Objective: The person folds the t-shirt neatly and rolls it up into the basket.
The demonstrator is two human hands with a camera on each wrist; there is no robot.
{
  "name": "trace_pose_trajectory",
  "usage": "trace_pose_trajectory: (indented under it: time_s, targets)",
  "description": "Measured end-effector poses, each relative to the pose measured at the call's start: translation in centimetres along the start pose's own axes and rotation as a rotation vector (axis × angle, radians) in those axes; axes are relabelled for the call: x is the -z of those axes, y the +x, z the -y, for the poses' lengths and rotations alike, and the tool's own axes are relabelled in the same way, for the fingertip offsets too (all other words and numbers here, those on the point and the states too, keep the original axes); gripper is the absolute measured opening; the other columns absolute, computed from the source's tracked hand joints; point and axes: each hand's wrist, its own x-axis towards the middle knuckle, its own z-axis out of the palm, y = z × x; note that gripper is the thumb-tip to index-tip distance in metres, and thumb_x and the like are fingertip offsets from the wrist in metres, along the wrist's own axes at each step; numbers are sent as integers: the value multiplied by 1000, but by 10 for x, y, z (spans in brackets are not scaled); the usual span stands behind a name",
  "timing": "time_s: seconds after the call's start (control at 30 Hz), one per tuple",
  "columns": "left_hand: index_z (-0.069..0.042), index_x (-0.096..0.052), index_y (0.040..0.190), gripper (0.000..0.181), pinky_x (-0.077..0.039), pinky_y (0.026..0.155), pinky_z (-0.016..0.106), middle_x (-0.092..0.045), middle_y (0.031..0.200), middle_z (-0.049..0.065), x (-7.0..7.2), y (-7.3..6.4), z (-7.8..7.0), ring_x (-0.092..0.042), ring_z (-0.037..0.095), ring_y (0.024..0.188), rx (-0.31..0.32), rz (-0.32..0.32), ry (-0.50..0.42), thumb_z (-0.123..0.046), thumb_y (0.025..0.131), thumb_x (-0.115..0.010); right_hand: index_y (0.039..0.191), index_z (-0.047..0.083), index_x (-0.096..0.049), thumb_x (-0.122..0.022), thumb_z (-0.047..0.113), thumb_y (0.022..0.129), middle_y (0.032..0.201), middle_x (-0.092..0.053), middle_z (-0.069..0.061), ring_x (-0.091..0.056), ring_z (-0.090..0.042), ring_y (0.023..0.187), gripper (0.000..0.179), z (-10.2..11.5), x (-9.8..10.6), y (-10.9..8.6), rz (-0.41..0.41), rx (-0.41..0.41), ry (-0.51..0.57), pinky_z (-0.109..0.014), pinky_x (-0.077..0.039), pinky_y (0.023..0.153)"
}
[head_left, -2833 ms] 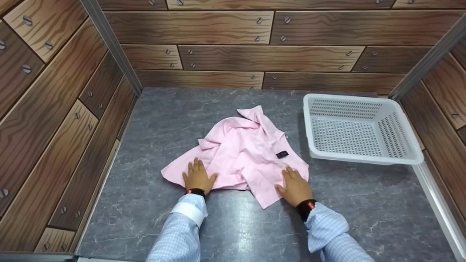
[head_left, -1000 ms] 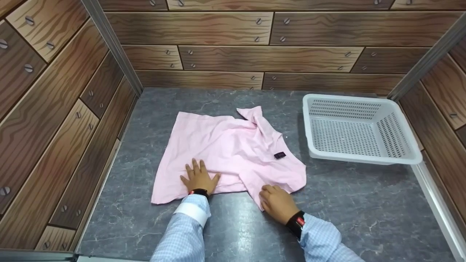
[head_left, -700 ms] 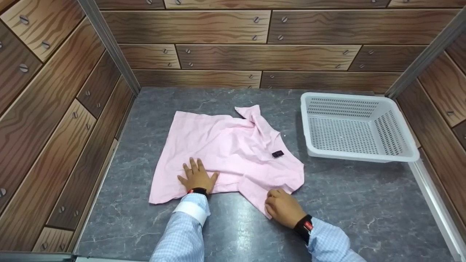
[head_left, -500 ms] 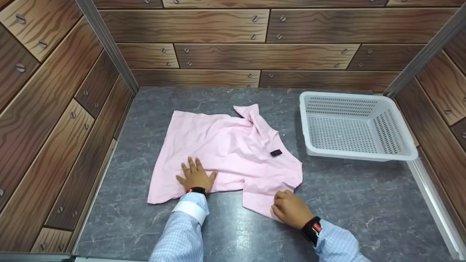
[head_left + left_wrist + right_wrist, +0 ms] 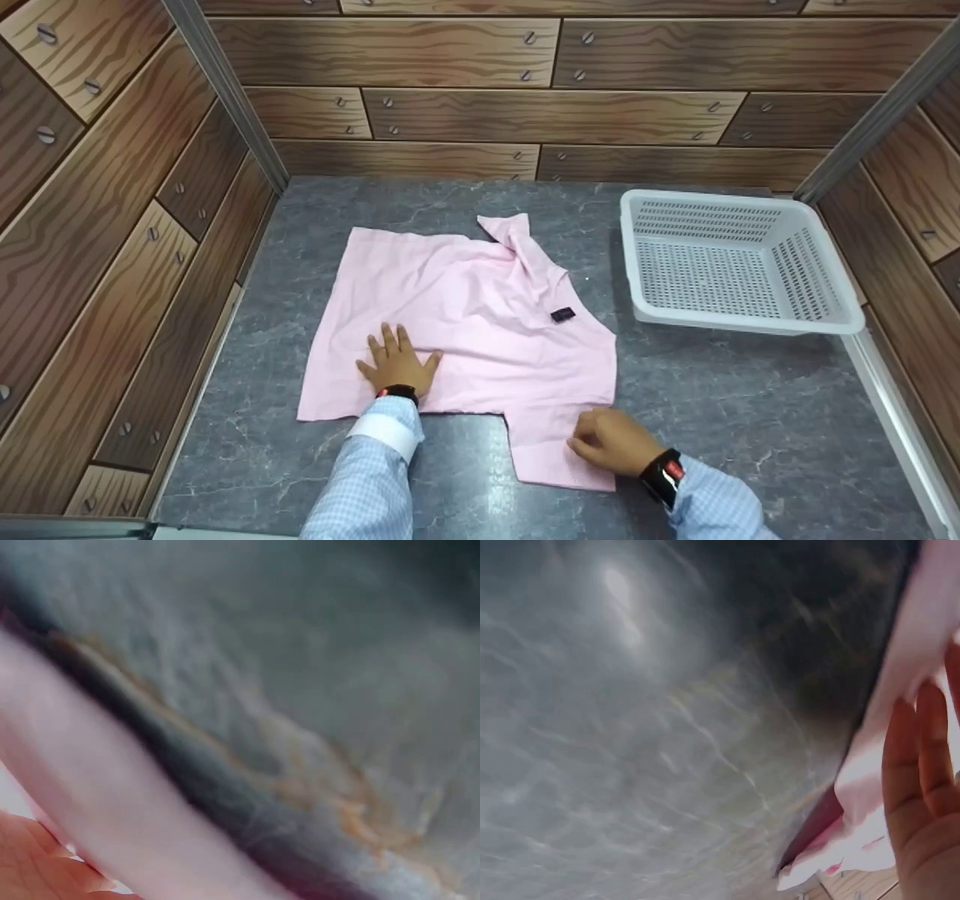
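A pink T-shirt (image 5: 457,300) lies spread on the grey table, its hem to the left and its black neck label (image 5: 562,315) on the right. My left hand (image 5: 399,369) rests on the near side of the shirt, fingers spread and straight. Over the near sleeve (image 5: 555,457), which lies flat toward me, is my right hand (image 5: 616,442), loosely bent, a gap showing between thumb and fingers. In the right wrist view, the fingers (image 5: 904,757) are slightly bent beside the pink cloth. The far sleeve (image 5: 514,232) is bunched and twisted.
A white perforated plastic basket (image 5: 742,326) stands at the back right of the table (image 5: 750,420). Wood-patterned walls (image 5: 457,52) enclose the back and both sides. A metal rail (image 5: 900,427) runs along the right edge.
The shirt's folded left part was opened out to the left. My right hand then pulled the near sleeve toward me and rightward, and its fingers have loosened. My left hand stays on the shirt.
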Motion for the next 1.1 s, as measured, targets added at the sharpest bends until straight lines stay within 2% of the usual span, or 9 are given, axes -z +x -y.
trace_pose_trajectory:
  time_s: [0.1, 0.2, 0.27, 0.37, 0.47, 0.57, 0.67, 0.9, 1.1]
  targets:
    - [-11, -14, 158, 99, -4, 110, 76, -5, 165, 16, 0, -2, -1, -1, 45, 151, 1, -23, -9, -69, 88, -52, 85, 15, -71, -73, 16, 83, 83, -66, 4, -61, -11, 77, 4, -9, 3, 20, -115, -48, -5, -30, -52, 72]
    - [-17, -13, 159, 102, -3, 109, 78, -4, 166, 15, -2, -5, -4, 1, 46, 150, -5, -34, -8, -73, 84, -53, 111, 7, -70, -75, 18, 81, 113, -68, -11, -64, -31, 105, 33, -19, 2, 43, -207, -115, -85, -46, -51, 91]
    - [-22, -11, 159, 103, -1, 108, 79, -2, 166, 14, -4, -8, -7, 4, 46, 150, -13, -23, 3, -76, 82, -53, 127, 6, -63, -73, 21, 82, 133, -60, -18, -54, -43, 123, 49, -23, 0, 58, -195, -159, -129, -55, -45, 100]
    - [-28, -12, 159, 103, 0, 107, 80, -1, 167, 11, -6, -11, -11, 6, 46, 150, -26, -8, 22, -79, 79, -52, 142, 8, -50, -69, 29, 86, 150, -44, -20, -36, -52, 137, 62, -28, -7, 71, -86, -212, -159, -61, -36, 108]
    - [-30, -12, 158, 102, 1, 107, 79, 0, 167, 10, -7, -11, -14, 6, 46, 150, -29, 1, 44, -80, 78, -52, 147, 12, -44, -63, 36, 91, 156, -36, -18, -28, -51, 142, 64, -33, -17, 73, 28, -273, -164, -62, -29, 112]
    - [-30, -12, 158, 103, 1, 107, 80, 0, 167, 10, -9, -9, -12, 6, 46, 150, -34, -5, 52, -80, 78, -52, 149, 17, -42, -58, 43, 93, 159, -32, -15, -24, -47, 146, 64, -35, -25, 72, 73, -329, -179, -63, -23, 114]
    - [-30, -11, 159, 103, 1, 106, 80, 1, 167, 10, -10, -7, -12, 7, 46, 150, -44, -11, 55, -80, 78, -52, 150, 21, -41, -57, 47, 92, 160, -30, -13, -21, -45, 148, 66, -37, -26, 69, 63, -380, -180, -64, -18, 116]
    - [-31, -9, 159, 105, 2, 106, 80, 2, 167, 9, -10, -2, -12, 7, 45, 151, -47, 4, 68, -82, 77, -51, 151, 26, -39, -58, 53, 90, 161, -25, -15, -16, -49, 147, 68, -31, -26, 63, 49, -485, -204, -71, -14, 113]
    - [-31, -10, 158, 105, 1, 106, 80, 1, 167, 9, -15, -4, -16, 7, 44, 151, -49, 0, 74, -83, 76, -51, 150, 25, -40, -58, 54, 91, 160, -27, -19, -18, -55, 144, 68, -25, -36, 52, -17, -519, -249, -74, -15, 110]
